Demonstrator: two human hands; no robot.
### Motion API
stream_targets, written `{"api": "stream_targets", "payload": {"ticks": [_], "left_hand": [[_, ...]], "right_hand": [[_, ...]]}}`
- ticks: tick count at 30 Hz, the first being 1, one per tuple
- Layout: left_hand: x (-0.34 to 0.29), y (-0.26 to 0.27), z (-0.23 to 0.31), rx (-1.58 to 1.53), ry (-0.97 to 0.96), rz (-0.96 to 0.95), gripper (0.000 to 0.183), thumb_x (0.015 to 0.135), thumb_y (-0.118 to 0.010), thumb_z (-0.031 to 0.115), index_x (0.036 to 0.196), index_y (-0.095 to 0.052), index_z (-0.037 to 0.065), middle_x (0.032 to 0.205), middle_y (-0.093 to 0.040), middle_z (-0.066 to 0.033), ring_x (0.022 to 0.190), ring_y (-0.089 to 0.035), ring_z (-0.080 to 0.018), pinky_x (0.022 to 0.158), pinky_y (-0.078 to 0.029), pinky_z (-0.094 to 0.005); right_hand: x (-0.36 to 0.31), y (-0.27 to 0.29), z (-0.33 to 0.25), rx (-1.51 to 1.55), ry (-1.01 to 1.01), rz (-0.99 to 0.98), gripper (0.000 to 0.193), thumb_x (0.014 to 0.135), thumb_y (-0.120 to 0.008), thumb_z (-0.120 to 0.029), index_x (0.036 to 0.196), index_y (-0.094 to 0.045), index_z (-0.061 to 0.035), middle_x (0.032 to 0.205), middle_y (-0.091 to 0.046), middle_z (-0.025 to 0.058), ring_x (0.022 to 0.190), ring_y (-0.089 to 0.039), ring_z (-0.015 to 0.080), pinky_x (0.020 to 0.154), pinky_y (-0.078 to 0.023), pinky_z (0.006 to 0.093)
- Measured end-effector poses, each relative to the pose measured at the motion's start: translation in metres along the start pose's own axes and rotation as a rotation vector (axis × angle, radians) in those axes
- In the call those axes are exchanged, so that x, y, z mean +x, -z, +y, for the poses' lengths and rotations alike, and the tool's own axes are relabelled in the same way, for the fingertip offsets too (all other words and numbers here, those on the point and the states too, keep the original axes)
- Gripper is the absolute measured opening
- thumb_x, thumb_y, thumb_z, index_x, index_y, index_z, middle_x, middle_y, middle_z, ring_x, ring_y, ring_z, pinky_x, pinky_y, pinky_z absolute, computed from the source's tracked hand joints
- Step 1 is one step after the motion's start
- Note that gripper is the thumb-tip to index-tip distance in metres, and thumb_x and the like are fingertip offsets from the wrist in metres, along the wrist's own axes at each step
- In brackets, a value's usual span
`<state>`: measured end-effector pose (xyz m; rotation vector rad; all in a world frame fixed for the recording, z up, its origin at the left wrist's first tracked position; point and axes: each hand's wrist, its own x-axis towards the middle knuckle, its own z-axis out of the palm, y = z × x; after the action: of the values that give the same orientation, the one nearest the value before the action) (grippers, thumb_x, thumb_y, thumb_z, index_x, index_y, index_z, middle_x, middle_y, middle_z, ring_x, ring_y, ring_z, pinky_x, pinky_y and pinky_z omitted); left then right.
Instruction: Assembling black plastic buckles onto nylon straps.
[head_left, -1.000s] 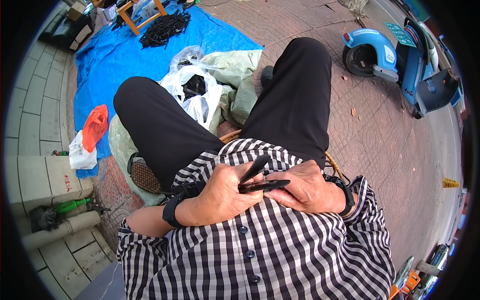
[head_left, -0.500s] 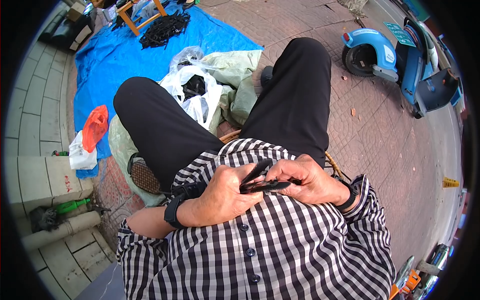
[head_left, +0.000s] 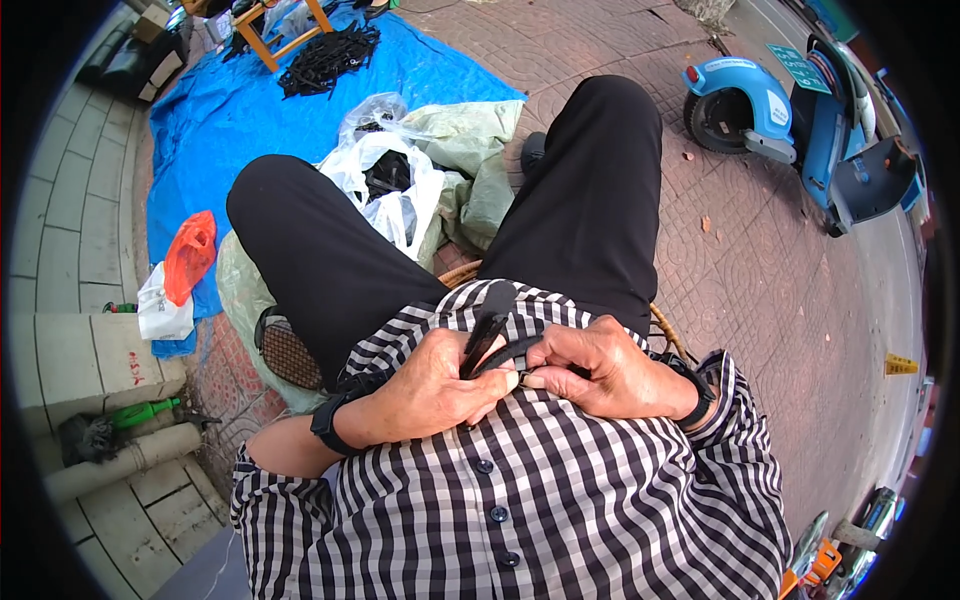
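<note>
Close to my checked shirt, my left hand (head_left: 437, 385) is closed on a black strap (head_left: 487, 325), whose flat rounded end sticks up away from me. Part of the strap bends across toward my right hand (head_left: 608, 372). My right thumb and fingers pinch this bent part, and the thumbs of both hands nearly meet. What lies under the fingers is hidden. Between my knees stands a white plastic bag (head_left: 405, 222) with black pieces (head_left: 388, 174) inside; I cannot make out their exact shape.
A blue tarp (head_left: 240, 130) lies ahead, bearing a pile of black strips (head_left: 330, 58) beside a wooden stool (head_left: 272, 50). Red (head_left: 192, 255) and white plastic bags lie at its left edge. A blue scooter (head_left: 765, 110) is parked at right. Left runs a tiled ledge (head_left: 90, 350).
The strap has turned so its rounded end points up and away instead of sideways. My right fingers have shifted their pinch, and my left hand has moved slightly left.
</note>
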<state>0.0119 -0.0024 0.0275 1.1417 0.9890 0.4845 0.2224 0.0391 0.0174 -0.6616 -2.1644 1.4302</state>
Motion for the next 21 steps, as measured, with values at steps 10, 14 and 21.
{"api": "stream_targets", "payload": {"ticks": [10,14,21], "left_hand": [[0.001,-0.004,-0.002,-0.192,-0.148,-0.041,0.015,0.09,-0.052,0.011,0.082,-0.056,-0.001,0.056,-0.05,0.0001,0.048,-0.046,-0.0046,0.046,-0.036,-0.0202],[0.0,-0.002,0.003,-0.248,-0.103,-0.039,0.015,0.091,-0.051,0.011,0.083,-0.056,-0.001,0.057,-0.05,0.0003,0.049,-0.045,-0.0046,0.047,-0.035,-0.0193],[0.003,-0.005,-0.001,-0.204,-0.156,0.017,0.015,0.091,-0.05,0.011,0.086,-0.056,-0.001,0.057,-0.049,0.0005,0.05,-0.045,-0.0041,0.047,-0.035,-0.0191]], "right_hand": [[0.001,0.004,-0.004,0.077,0.019,-0.013,0.008,0.084,-0.059,-0.009,0.084,-0.055,-0.002,0.058,-0.056,0.0071,0.05,-0.057,0.0175,0.045,-0.039,0.0278],[-0.003,0.009,0.001,0.306,-0.109,-0.052,0.011,0.086,-0.059,-0.01,0.091,-0.058,-0.0008,0.056,-0.054,0.0017,0.048,-0.049,0.0077,0.045,-0.035,0.0238],[0.0,0.008,-0.009,-0.137,0.027,-0.026,0.022,0.08,-0.065,-0.015,0.097,-0.055,-0.0046,0.049,-0.046,0.0025,0.039,-0.045,0.017,0.04,-0.035,0.0273]]}}
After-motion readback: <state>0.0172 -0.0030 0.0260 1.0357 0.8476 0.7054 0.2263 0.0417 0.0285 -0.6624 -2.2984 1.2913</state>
